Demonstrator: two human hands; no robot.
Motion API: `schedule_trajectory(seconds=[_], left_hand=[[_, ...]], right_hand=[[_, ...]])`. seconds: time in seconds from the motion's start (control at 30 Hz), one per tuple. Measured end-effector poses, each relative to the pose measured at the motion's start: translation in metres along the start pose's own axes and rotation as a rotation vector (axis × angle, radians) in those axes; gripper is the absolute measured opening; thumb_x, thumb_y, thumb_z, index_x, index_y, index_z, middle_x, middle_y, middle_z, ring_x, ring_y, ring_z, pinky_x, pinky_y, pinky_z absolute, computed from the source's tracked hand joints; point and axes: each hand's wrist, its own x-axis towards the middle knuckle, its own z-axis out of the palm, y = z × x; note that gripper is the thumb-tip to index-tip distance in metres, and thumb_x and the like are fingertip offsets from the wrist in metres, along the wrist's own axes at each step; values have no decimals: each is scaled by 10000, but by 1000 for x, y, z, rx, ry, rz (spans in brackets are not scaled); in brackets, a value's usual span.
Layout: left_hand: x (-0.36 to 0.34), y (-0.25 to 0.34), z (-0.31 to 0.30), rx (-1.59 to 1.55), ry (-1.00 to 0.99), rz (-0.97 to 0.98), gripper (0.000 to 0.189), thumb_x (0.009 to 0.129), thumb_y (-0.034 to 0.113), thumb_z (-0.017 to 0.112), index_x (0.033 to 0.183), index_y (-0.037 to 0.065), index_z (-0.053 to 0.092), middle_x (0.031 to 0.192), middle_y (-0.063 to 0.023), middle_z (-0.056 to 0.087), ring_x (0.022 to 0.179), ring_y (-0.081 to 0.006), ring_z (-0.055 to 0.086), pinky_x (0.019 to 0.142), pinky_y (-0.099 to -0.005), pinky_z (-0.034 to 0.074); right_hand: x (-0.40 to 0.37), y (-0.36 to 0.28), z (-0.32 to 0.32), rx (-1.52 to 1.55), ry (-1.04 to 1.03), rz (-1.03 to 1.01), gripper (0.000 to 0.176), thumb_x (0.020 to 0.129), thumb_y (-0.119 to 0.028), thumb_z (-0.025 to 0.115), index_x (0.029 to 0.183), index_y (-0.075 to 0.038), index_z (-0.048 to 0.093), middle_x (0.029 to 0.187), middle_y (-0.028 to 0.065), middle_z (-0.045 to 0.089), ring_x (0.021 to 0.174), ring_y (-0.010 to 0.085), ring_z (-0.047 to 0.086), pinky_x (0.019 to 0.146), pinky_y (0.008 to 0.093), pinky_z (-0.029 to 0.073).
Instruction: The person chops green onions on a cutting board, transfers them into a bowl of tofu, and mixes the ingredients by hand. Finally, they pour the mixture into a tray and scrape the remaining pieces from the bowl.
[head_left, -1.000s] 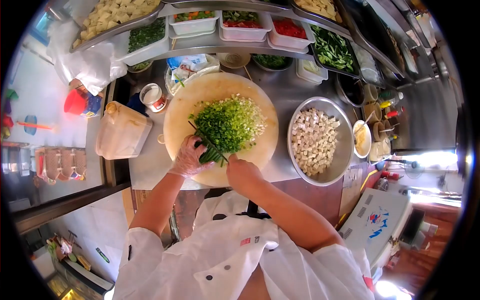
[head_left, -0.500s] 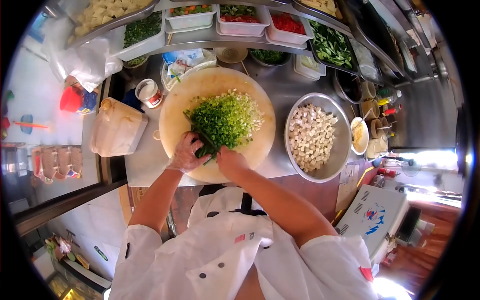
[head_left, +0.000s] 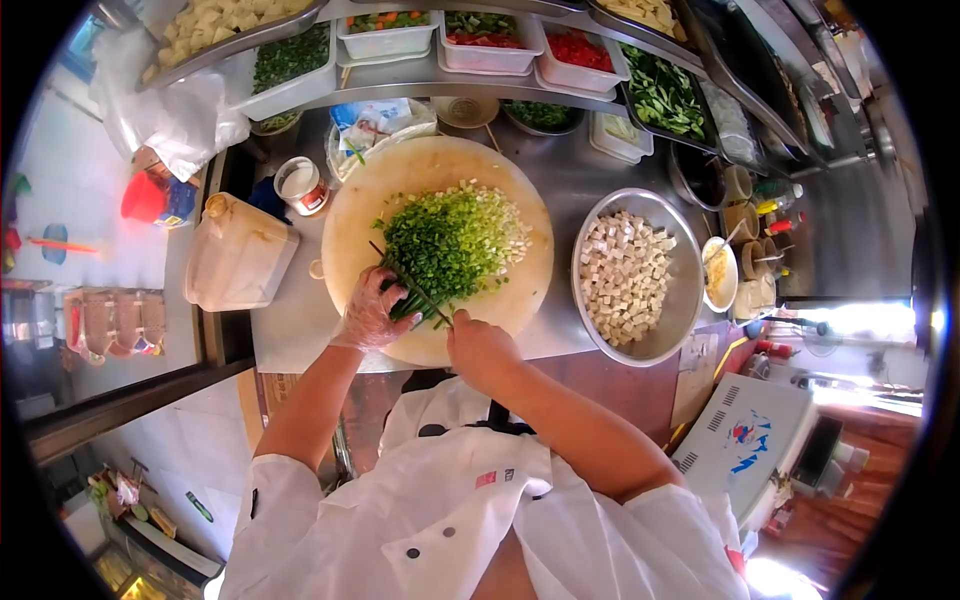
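A heap of chopped scallions [head_left: 445, 238], green on the left and pale on the right, lies on the round cutting board [head_left: 350, 200]. My left hand [head_left: 370, 314], in a clear plastic glove, presses with curled fingers on uncut scallion greens [head_left: 412, 307] at the board's near left. In my right hand [head_left: 482, 350] is the handle of a kitchen knife [head_left: 416, 284]. Its dark blade runs diagonally up and left, edge-on, between the left fingers and the chopped heap. The fist hides most of the handle.
Right of the board sits a steel bowl [head_left: 690, 270] with white cubes [head_left: 628, 275]. A plastic container [head_left: 240, 255] and a small jar [head_left: 300, 187] stand to the left. Tubs of cut vegetables [head_left: 490, 62] line the shelf behind. Seasoning bowls [head_left: 718, 275] are at far right.
The knife blade now shows as a thin dark line, turned more edge-on. My right hand has shifted slightly right and down; the left stays on the greens. The whole view moved slightly.
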Motion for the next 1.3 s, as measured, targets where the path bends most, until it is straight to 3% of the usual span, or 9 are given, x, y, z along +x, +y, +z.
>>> schedule_trajectory(seconds=[0.3,0.43,0.57,0.7,0.8,0.9,1.1,1.3], left_hand=[[-6,-11,17,-58,-11,-15,475,630,190,915,997,105,626,1138,-132,582,1069,-386,581,853,-504,538],[-8,-8,13,-51,-9,0,495,618,190,923,996,109,614,1134,-133,588,1047,-386,597,853,-501,540],[-5,8,-7,-77,-7,12,529,614,218,947,999,112,599,1146,-143,578,1059,-404,611,879,-507,538],[-6,18,-22,44,4,12,730,632,316,975,1206,91,584,1323,-216,552,1254,-454,550,1109,-522,456],[9,22,-18,-67,-43,-448,1035,599,410,992,1422,29,492,1518,-257,438,1390,-466,459,1190,-545,391],[5,23,-6,101,-257,-442,1330,584,496,986,1584,-30,283,1597,-316,331,1434,-508,404,1195,-554,379],[-21,34,25,159,-112,-309,1327,667,495,937,1623,-39,187,1594,-335,321,1423,-545,393,1207,-547,369],[-25,6,47,164,-74,-372,1198,737,390,893,1612,-58,208,1582,-312,349,1415,-515,410,1194,-543,380]], right_hand=[[35,11,45,25,-78,83,238,1054,-200,505,1117,29,526,871,279,728,856,476,727,782,576,576],[43,22,50,57,-2,34,257,1048,-246,520,1105,3,555,912,280,745,877,471,740,796,565,595],[38,40,46,203,194,-27,242,1056,-270,540,1058,-28,555,805,256,717,758,478,707,706,580,572],[14,30,22,232,278,-40,226,1048,-263,568,1026,-39,548,767,242,701,712,477,689,673,582,557],[3,27,11,212,284,-29,225,1043,-256,581,1009,-37,542,762,235,699,705,472,686,666,580,554],[-3,26,9,234,288,-6,233,1037,-248,603,991,-27,547,762,251,691,716,488,678,667,580,543],[-12,26,3,283,284,61,232,1037,-242,606,991,-22,550,751,265,678,724,506,668,664,599,527],[-18,28,-1,292,285,69,232,1031,-240,610,1014,-19,542,762,265,683,736,509,671,675,601,527]])
